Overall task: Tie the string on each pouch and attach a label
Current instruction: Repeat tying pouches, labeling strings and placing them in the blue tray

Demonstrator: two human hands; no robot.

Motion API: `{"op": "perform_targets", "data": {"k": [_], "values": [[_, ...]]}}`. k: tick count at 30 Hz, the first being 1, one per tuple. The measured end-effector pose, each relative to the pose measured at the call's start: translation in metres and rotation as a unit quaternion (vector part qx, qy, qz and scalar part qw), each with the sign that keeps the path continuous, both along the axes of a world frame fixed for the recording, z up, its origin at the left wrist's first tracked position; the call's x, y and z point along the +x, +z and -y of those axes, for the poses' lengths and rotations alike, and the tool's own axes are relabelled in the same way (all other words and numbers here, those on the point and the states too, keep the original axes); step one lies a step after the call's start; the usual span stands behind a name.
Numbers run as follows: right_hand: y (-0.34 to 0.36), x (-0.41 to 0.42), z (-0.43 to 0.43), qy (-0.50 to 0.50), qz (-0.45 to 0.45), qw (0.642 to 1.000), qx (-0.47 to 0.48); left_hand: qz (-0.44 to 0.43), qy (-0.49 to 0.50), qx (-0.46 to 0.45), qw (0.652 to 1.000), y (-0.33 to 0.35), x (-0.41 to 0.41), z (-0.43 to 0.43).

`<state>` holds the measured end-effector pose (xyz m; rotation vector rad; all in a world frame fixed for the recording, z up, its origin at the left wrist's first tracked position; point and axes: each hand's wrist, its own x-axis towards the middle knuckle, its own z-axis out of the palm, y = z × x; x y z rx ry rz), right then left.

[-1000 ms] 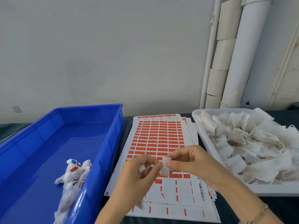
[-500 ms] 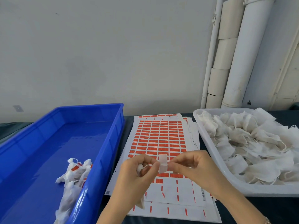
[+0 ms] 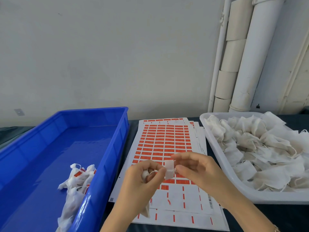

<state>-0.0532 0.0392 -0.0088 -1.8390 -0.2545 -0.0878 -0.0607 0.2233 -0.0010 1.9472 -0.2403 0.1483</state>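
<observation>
Both hands meet above the label sheets (image 3: 168, 148) at centre of the dark worktop (image 3: 284, 220). Left hand (image 3: 142, 183) is closed around a white pouch (image 3: 145, 213), whose lower end hangs out below the palm; thumb and forefinger pinch the thin string (image 3: 153, 172). Right hand (image 3: 199, 169) pinches a small white label (image 3: 169, 169), folded, between thumb and forefinger, the label just beside the left fingertips and at the string. Its face towards the camera is blank.

The sheets lie stacked and fanned, printed with rows of orange-red labels; the near rows are mostly peeled away, leaving bare backing with short red strips. Print on the labels is too small to read. A barcode (image 3: 210, 200) sits at the right margin of the top sheet, digits illegible.

Blue bin (image 3: 103, 164) on the left: a few pouches (image 3: 75, 183) with orange-red labels lie in its near right corner. White bin (image 3: 215, 148) on the right: heaped with loose pouches (image 3: 260, 148); no labels can be seen on them.
</observation>
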Motion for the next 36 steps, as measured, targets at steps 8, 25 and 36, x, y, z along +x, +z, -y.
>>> {"op": "perform_targets", "data": {"k": [8, 25, 36], "values": [[0.006, -0.001, 0.001, 0.012, 0.022, 1.000, -0.014, -0.031, -0.050, -0.021, 0.998, 0.005, -0.005, -0.002], [0.016, -0.006, 0.006, 0.074, 0.105, 0.990, -0.060, -0.211, -0.063, -0.111, 0.969, 0.011, -0.003, -0.009], [0.009, -0.001, 0.008, 0.074, 0.300, 0.925, -0.220, -0.276, -0.067, -0.166, 0.944, 0.009, 0.000, -0.011]]}}
